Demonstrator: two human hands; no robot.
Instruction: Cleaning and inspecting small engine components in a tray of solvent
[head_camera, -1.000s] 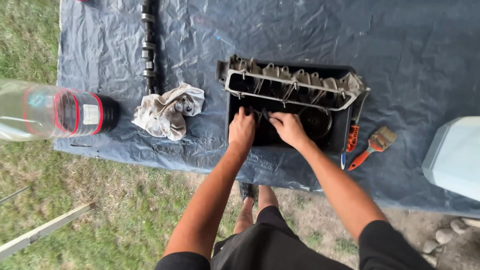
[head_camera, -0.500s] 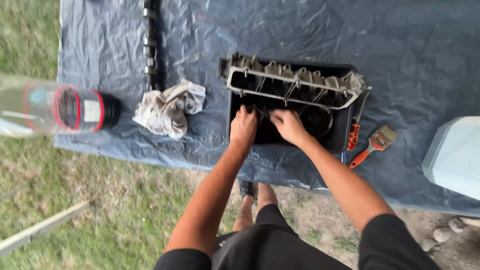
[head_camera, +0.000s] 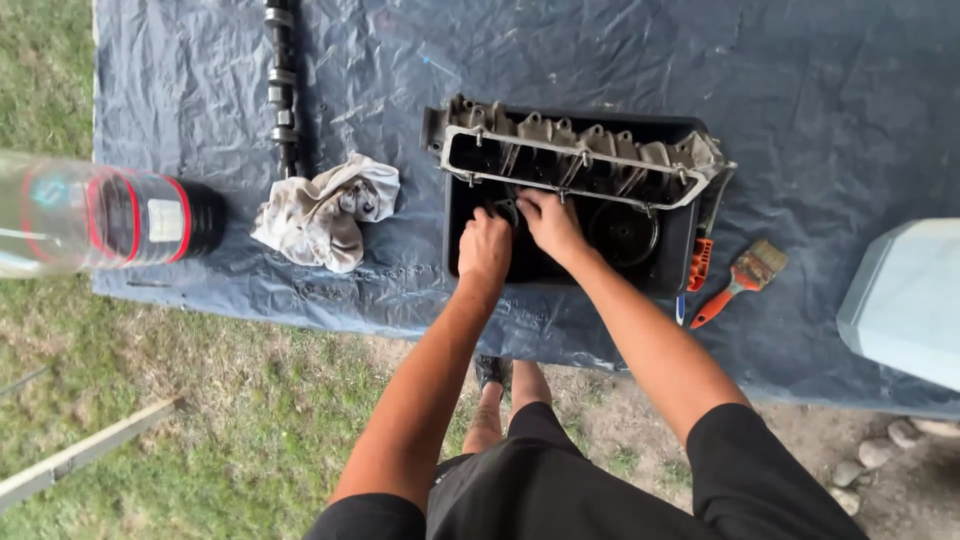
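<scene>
A grey metal engine part (head_camera: 580, 160) is seen lying across the far side of a black tray (head_camera: 560, 265), which is set on a dark blue tarp (head_camera: 700, 70) spread over grass (head_camera: 150, 400). Both hands are placed inside the tray, just below the part's rail. The left hand (head_camera: 485, 248) is curled, its fingertips pressed to something small and dark that cannot be made out. The right hand (head_camera: 550, 222) is bent beside it, fingers closed on what seems to be the same small piece. A crumpled rag (head_camera: 325, 212) is laid left of the tray, with a camshaft (head_camera: 280, 85) beyond it. A clear plastic bottle (head_camera: 100, 215) is lying at the tarp's left edge. An orange-handled brush (head_camera: 742, 282) is resting right of the tray.
</scene>
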